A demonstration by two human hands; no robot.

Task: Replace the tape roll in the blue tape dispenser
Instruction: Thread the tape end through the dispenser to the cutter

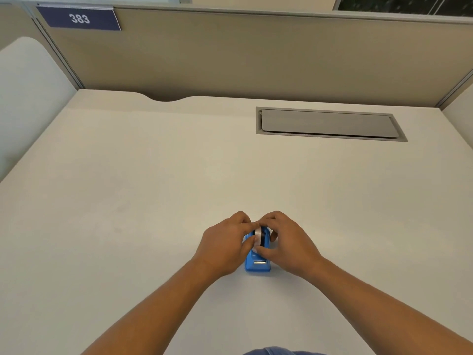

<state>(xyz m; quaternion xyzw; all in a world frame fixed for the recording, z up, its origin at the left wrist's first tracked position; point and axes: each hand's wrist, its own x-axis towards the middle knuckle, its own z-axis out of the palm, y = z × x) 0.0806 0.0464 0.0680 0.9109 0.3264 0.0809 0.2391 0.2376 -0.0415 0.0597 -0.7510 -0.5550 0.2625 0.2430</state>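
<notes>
The blue tape dispenser (257,263) stands on the white desk (153,201), its metal cutter end pointing toward me. A clear tape roll (260,235) sits upright in its cradle. My left hand (225,245) is against the dispenser's left side, with thumb and fingers on the roll. My right hand (288,243) closes over the right side, its fingertips on the top of the roll and its thumb at the front of the roll. Both hands hide most of the roll and the dispenser's back end.
A grey cable hatch (327,124) is set into the desk at the back right. Beige partition walls (256,52) close the desk off behind and at the sides, with a sign reading 383 (80,19) at the top left.
</notes>
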